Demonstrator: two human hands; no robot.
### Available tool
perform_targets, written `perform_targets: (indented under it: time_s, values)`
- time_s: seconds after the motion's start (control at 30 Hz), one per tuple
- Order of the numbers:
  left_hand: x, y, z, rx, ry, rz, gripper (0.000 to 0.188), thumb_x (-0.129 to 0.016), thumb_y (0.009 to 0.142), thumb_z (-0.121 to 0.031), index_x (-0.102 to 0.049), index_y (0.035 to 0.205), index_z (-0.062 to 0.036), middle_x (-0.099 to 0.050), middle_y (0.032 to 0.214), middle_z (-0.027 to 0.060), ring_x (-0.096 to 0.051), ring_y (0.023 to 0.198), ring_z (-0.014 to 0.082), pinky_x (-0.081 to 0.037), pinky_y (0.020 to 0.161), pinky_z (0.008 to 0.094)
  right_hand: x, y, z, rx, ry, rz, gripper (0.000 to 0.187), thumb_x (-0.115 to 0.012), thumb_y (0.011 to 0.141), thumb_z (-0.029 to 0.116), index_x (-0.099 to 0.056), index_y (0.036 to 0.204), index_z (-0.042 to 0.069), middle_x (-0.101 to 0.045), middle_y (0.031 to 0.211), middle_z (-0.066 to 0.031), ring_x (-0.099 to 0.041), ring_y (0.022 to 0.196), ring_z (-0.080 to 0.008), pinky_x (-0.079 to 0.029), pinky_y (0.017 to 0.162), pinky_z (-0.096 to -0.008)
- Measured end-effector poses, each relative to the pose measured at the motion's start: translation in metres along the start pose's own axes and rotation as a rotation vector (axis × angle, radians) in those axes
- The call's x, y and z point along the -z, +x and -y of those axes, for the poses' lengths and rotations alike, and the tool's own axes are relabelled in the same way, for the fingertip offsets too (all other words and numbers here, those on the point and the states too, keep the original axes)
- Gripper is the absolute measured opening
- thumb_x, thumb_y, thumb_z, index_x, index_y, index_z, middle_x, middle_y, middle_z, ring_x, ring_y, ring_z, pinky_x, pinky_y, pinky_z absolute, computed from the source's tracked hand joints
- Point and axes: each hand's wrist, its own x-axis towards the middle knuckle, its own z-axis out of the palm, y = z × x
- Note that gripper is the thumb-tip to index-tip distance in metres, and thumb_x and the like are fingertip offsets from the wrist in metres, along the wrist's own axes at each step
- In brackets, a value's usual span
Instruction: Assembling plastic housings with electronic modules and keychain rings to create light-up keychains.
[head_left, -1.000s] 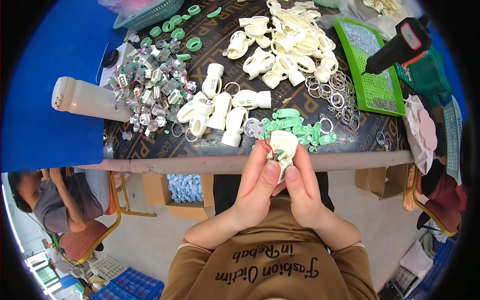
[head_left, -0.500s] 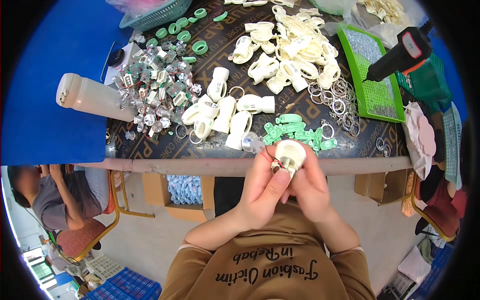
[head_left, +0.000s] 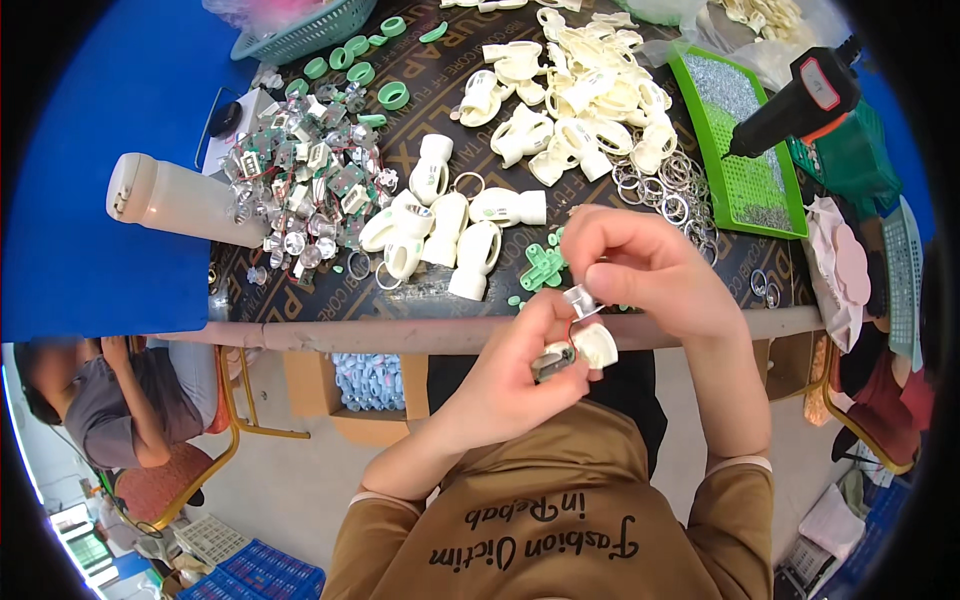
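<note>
My left hand (head_left: 510, 375) is closed around a cream plastic flashlight housing (head_left: 597, 346), just in front of the table's near edge. A small circuit board (head_left: 553, 362) shows by its fingers, with a thin red wire running up from it. At the other end of the wire is a clear lens piece (head_left: 581, 301), pinched between the thumb and fingers of my right hand (head_left: 650, 268). Behind my hands lies a group of green plastic pieces (head_left: 543, 266), partly hidden. Several cream housings (head_left: 475, 260) lie left of them.
A pile of circuit boards with lenses (head_left: 310, 180) sits left, beside a whitish bottle (head_left: 180, 200). More cream shells (head_left: 590, 80), metal key rings (head_left: 675, 208), a green tray (head_left: 790, 215) and a black electric screwdriver (head_left: 800, 105) are at the right. A person (head_left: 110, 400) sits at left.
My right hand has left the housing and moved up and right, taking hold of the clear lens that was hanging free. The housing has turned in my left hand.
</note>
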Motion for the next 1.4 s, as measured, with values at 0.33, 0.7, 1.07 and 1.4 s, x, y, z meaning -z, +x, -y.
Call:
perform_targets:
  time_s: [0.33,0.7,1.07,1.4]
  values:
    - [0.003,0.004,0.001,-0.171,0.132,-0.117,0.025,-0.053,0.084,-0.006,-0.045,0.106,0.0003,-0.056,0.094,0.0058,-0.051,0.083,0.0102,-0.041,0.076,0.0243,-0.011,-0.035,0.008,0.166,-0.191,-0.307,0.002,-0.056,0.079,-0.003,-0.054,0.080,-0.003,-0.052,0.082,-0.0053,-0.051,0.070,-0.0089,-0.043,0.061,-0.0201]
    - [-0.003,0.008,0.006,-0.221,0.244,-0.340,0.006,-0.055,0.082,-0.004,-0.053,0.085,0.0008,-0.058,0.072,0.0020,-0.049,0.064,0.0039,-0.040,0.056,0.0196,-0.018,-0.031,-0.002,0.146,-0.182,-0.405,0.003,-0.059,0.078,-0.003,-0.056,0.079,-0.003,-0.053,0.080,-0.0042,-0.053,0.068,-0.0084,-0.044,0.059,-0.0209]
    - [-0.002,0.007,0.004,-0.196,0.159,-0.357,0.012,-0.050,0.081,0.001,-0.049,0.092,0.0013,-0.054,0.082,0.0049,-0.049,0.073,0.0070,-0.041,0.063,0.0216,-0.035,-0.036,0.007,0.348,-0.824,-0.400,0.013,-0.065,0.068,-0.005,-0.061,0.078,0.001,-0.060,0.079,-0.0095,-0.060,0.068,-0.0198,-0.048,0.059,-0.0267]
    - [-0.005,-0.004,-0.005,-0.190,0.085,-0.273,0.031,-0.046,0.080,0.004,-0.034,0.109,0.0018,-0.052,0.096,0.0112,-0.051,0.087,0.0129,-0.042,0.076,0.0257,-0.040,-0.030,0.008,0.407,-0.905,-0.425,0.014,-0.065,0.065,-0.006,-0.061,0.077,0.002,-0.059,0.078,-0.0093,-0.059,0.065,-0.0206,-0.047,0.056,-0.0279]
